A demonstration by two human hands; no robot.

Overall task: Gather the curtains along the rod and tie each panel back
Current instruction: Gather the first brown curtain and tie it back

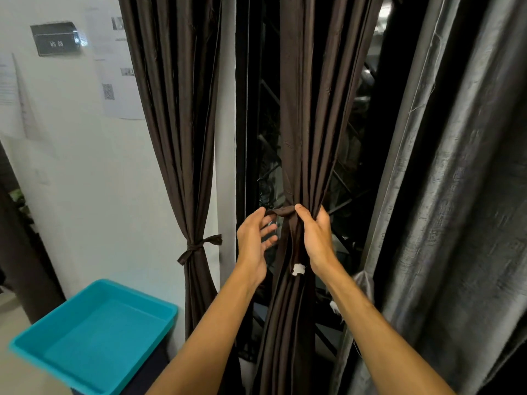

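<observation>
Right fingers [307, 225] clench the tie [282, 211] round the brown panel [302, 109] — left fingers [268, 230] spread loose.

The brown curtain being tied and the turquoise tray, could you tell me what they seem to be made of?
The brown curtain: woven fabric, likely a silky synthetic; soft sheen, fine slubs, deep folds. The turquoise tray: probably moulded plastic; uniform colour, smooth rounded rim.

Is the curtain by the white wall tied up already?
Yes, tied. A brown strip is knotted round the left curtain, pinching it into a narrow bundle, with both ends sticking out.
</observation>
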